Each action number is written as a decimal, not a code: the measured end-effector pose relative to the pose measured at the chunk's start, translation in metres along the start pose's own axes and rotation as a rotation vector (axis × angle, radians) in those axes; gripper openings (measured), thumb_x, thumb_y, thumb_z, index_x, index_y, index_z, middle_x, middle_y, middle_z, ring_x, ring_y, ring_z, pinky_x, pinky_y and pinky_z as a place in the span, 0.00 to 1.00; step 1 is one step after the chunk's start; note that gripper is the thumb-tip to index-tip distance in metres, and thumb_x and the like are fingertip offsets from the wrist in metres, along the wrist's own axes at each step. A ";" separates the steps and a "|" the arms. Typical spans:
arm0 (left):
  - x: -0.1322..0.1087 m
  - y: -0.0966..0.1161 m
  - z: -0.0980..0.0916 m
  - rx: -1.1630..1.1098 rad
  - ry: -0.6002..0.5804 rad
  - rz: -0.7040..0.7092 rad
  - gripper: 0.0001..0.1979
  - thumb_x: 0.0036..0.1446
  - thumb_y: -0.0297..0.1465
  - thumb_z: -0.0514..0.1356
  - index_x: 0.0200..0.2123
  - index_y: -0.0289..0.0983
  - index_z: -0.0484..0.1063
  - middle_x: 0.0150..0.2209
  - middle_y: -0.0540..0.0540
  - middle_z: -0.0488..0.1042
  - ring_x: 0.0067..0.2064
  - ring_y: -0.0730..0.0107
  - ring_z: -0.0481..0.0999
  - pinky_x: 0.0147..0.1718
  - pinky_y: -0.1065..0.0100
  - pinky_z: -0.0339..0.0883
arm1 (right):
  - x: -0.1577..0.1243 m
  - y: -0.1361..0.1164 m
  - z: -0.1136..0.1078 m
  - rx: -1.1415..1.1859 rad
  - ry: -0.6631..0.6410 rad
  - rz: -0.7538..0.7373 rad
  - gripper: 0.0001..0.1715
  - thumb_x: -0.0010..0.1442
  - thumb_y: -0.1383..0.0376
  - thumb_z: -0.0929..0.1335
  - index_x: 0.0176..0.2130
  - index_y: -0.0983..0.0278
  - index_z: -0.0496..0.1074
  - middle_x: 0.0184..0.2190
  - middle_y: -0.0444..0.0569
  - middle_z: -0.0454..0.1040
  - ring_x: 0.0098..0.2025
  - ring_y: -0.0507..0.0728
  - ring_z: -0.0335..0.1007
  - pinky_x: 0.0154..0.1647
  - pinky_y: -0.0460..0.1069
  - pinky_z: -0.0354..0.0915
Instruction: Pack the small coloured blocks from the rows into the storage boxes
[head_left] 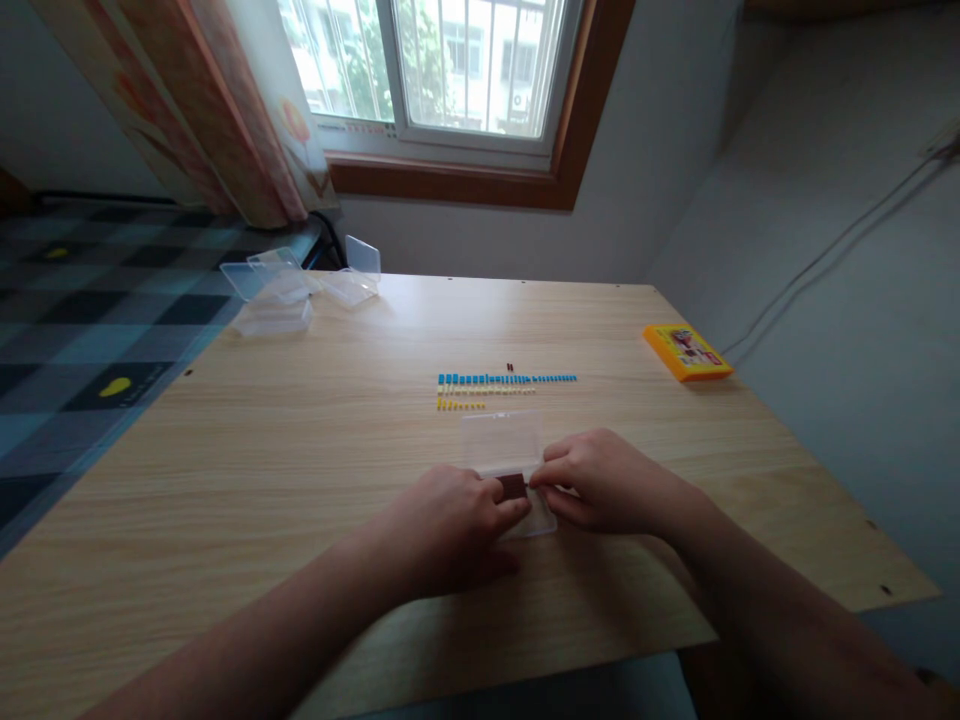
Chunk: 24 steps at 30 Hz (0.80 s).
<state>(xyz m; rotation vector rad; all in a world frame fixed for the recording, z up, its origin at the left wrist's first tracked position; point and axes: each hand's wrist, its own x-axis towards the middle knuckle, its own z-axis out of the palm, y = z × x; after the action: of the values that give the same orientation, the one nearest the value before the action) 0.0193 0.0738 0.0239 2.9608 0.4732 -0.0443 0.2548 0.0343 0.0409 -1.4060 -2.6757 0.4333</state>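
Note:
A clear plastic box [501, 440] lies with its lid folded back on the table in front of me. Over its near part, my left hand [465, 515] has thumb and fingers closed around a dark brown ridged block [513, 487], perhaps several small bricks side by side. My right hand [589, 480] is at the block's right end, thumb and fingertips drawn together. Whatever sits between those fingertips is too small to make out. Beyond the box run rows of tiny blue bricks [480, 379], cream bricks [487, 391] and yellow bricks [459, 405].
Small dark red pieces [510, 367] lie behind the blue row. At the table's far left corner stand several open clear boxes [277, 315]. A yellow-orange box [686, 352] with a printed picture rests near the right edge. The wooden table [300, 450] meets a checked bed at left.

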 end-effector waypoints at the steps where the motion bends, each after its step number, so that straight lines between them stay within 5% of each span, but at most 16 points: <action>1: 0.000 0.000 0.000 -0.003 0.002 0.001 0.19 0.59 0.42 0.68 0.51 0.43 0.77 0.40 0.43 0.81 0.32 0.59 0.80 0.29 0.63 0.71 | 0.000 0.000 0.000 0.004 0.002 -0.005 0.09 0.60 0.71 0.68 0.31 0.63 0.79 0.29 0.46 0.79 0.28 0.51 0.69 0.31 0.47 0.53; 24: -0.001 -0.002 -0.006 -0.017 -0.009 0.010 0.09 0.62 0.38 0.65 0.44 0.43 0.77 0.40 0.46 0.81 0.32 0.60 0.81 0.27 0.64 0.68 | -0.001 0.002 0.001 0.019 0.007 -0.013 0.11 0.61 0.70 0.68 0.31 0.62 0.80 0.29 0.46 0.79 0.29 0.51 0.69 0.31 0.47 0.54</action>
<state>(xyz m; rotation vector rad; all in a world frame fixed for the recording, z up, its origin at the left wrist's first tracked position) 0.0173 0.0765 0.0293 2.9452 0.4559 -0.0521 0.2566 0.0345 0.0397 -1.3820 -2.6664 0.4508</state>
